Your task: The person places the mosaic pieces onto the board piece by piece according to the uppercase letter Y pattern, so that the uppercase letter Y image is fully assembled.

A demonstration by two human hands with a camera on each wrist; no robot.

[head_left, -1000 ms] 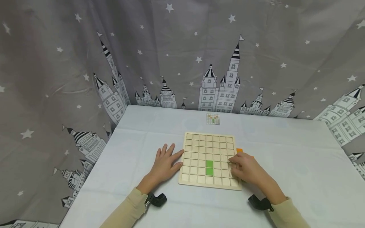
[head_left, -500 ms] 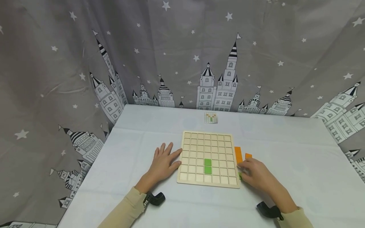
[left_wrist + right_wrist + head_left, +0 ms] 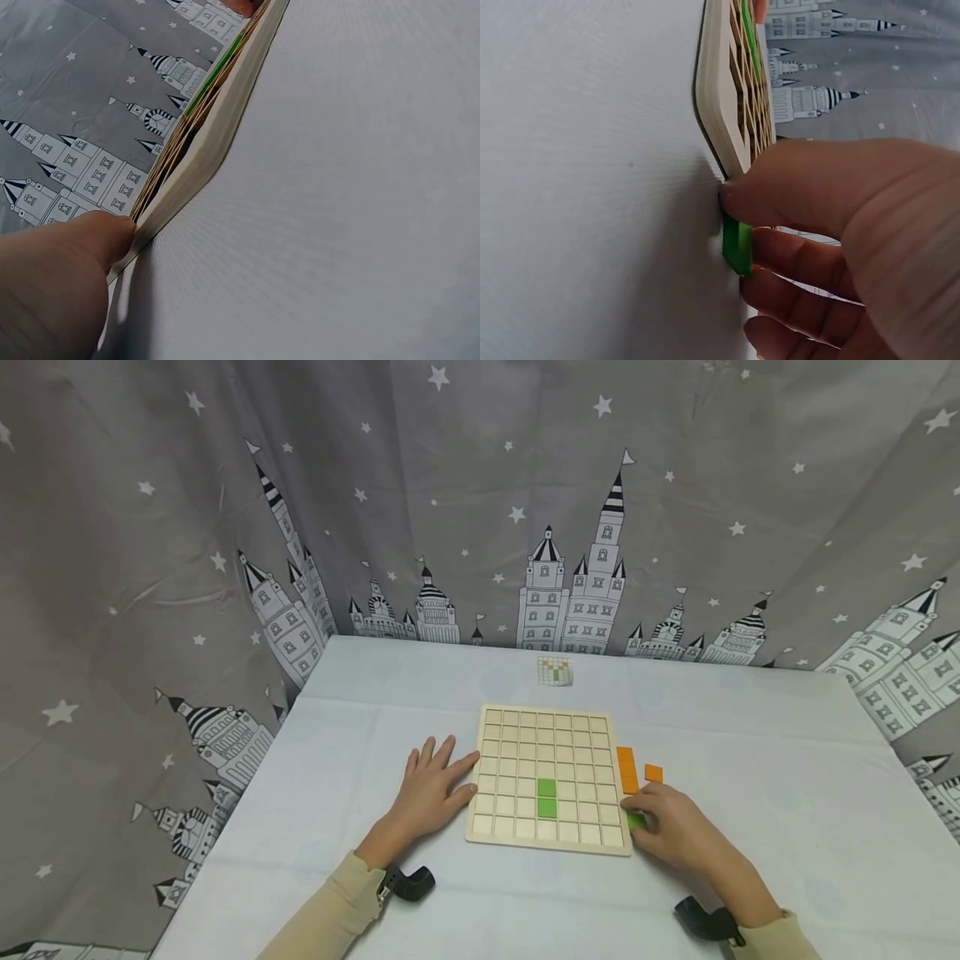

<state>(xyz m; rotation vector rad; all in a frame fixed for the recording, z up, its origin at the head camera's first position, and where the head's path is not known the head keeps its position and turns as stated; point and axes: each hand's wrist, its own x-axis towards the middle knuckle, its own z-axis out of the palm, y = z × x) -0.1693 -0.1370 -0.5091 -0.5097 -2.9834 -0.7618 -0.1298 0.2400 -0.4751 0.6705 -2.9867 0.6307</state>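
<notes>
A square wooden grid board [image 3: 517,750] lies on the white table with two green tiles [image 3: 547,787] in one column of its cells. My left hand [image 3: 423,795] is spread flat at the board's left edge, thumb and index fingertip touching the rim; in the left wrist view its thumb [image 3: 94,240] sits at the board's side. At the lower right edge, my right hand [image 3: 678,827] pinches a loose green tile [image 3: 637,821] between thumb and fingers. The right wrist view shows that green tile [image 3: 737,244] close to the board's corner, partly covered by the thumb.
Orange tiles [image 3: 627,768] line the board's right side, with a single orange tile [image 3: 653,772] a little farther right. Behind the board lies a small pattern card [image 3: 555,671] with a coloured grid. A grey curtain [image 3: 450,527] printed with castles hangs at the table's far edge.
My right hand has moved right, off the board's right side, and down to the loose green tile, uncovering the orange tiles. The left hand has stayed at the board's edge.
</notes>
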